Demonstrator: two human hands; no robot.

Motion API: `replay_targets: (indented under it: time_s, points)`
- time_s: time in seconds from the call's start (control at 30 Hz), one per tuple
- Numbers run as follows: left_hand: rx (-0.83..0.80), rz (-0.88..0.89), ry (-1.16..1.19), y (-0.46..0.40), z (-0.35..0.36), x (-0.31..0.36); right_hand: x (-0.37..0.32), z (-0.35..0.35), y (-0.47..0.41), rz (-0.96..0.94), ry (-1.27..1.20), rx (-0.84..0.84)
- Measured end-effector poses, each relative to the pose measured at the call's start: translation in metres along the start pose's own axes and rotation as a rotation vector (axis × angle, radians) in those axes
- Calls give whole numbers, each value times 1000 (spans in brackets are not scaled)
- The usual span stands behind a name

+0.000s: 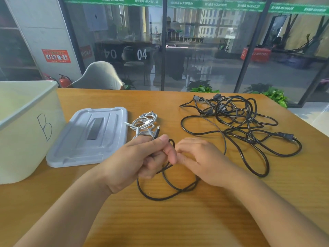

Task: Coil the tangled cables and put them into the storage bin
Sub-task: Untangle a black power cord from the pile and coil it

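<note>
- At table [213, 220] near edge: left hand [140, 161] grips black cable [160, 197]; right hand [204, 161] fingers curled, pinching it.
- Left edge: bin [26, 122], lid [89, 136] beside.
- Far-right corner: black tangle [240, 122]; white cables [145, 124] mid-table.

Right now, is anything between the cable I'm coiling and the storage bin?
Only the bin's lid lies flat on the table between the dark cable in your left hand and the open bin; it is low, so likely easy to pass over.

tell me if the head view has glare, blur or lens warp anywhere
Head view: wide-angle warp bows the table edge and tilts the window frames; the glass wall carries reflections and looks soft; the storage bin is pale and washed out; the left hand, right hand and black cable stay sharp.
</note>
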State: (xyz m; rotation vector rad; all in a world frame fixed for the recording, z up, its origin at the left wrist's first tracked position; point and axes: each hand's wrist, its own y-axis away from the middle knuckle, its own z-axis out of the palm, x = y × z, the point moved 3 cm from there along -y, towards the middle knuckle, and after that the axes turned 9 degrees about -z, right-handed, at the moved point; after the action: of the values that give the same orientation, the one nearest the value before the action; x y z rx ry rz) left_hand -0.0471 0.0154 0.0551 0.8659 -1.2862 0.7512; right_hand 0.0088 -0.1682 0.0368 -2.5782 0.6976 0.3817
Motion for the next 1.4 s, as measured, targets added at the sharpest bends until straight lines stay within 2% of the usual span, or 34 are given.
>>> replay_targets:
  time_s: [0.1, 0.23, 0.3, 0.5, 0.63, 0.77, 0.83, 0.97, 1.13, 1.27, 1.4]
  points:
    - [-23, 2, 43, 2, 0, 2, 4, 4, 0, 36, -2, -117]
    - [-35, 4, 82, 5, -4, 5, 16, 1, 9, 172, -162, -271]
    - [-42, -11, 85, 5, -4, 4, 20, -1, 11, 175, -156, -287]
    - [-61, -73, -24, 0, 4, -3, 21, -12, 1, 57, 64, -47]
    - [-27, -123, -251, 0, 7, -5, 14, -19, 4, -10, 90, 124]
    - [6, -178, -414, -1, 11, -7, 8, -23, 5, 44, -108, 295]
    - [17, -166, -461, 1, 14, -5, 4, -23, 5, 51, -218, 324]
    - [102, -135, -580, 2, 16, 0, -1, -25, 5, 20, -553, 221]
    - [214, -51, -524, 1, 8, -1, -3, -34, 7, 50, -863, 137]
    - [302, -41, -556, -2, 4, -4, -4, -34, 10, 67, -871, 59]
    - [294, -14, -427, -2, 1, -3, -12, -32, 9, 94, -709, 2]
